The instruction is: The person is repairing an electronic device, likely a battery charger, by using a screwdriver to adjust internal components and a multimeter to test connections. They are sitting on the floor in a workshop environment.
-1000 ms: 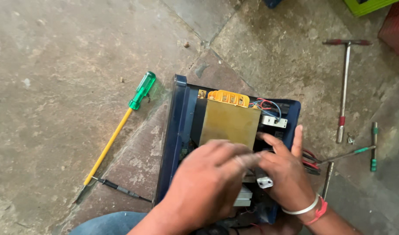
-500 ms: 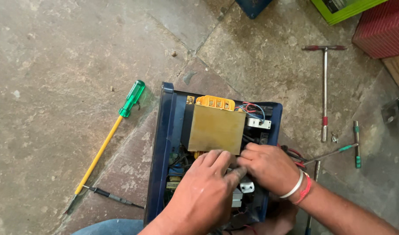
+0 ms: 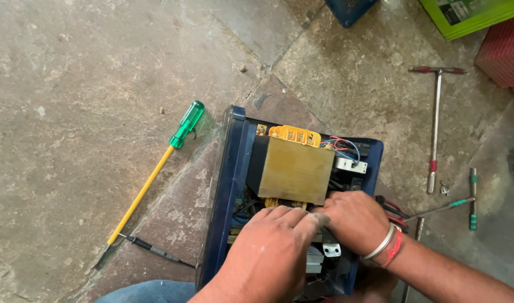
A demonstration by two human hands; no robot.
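An open dark blue casing (image 3: pixel 230 185) lies on the stone floor. Inside it sits a tan block-shaped transformer (image 3: pixel 296 170) with an orange top piece and red and blue wires (image 3: pixel 341 145) beside it. My left hand (image 3: pixel 268 252) lies over the parts just below the transformer, fingers together and bent. My right hand (image 3: pixel 352 221), with bangles at the wrist, curls down into the casing right beside it, the two hands touching. Whatever the fingers grip is hidden under them.
A long screwdriver (image 3: pixel 150 179) with a yellow shaft and green handle lies left of the casing, a thin black probe (image 3: pixel 153 251) by its tip. On the right lie a T-handle wrench (image 3: pixel 434 123) and small green-handled tools (image 3: pixel 472 199). A green box (image 3: pixel 470 17) and a red crate (image 3: pixel 506 50) stand at the top right.
My right hand has dropped from an open pose with the thumb raised to a curled one inside the casing. Both hands have come together at the transformer's near edge.
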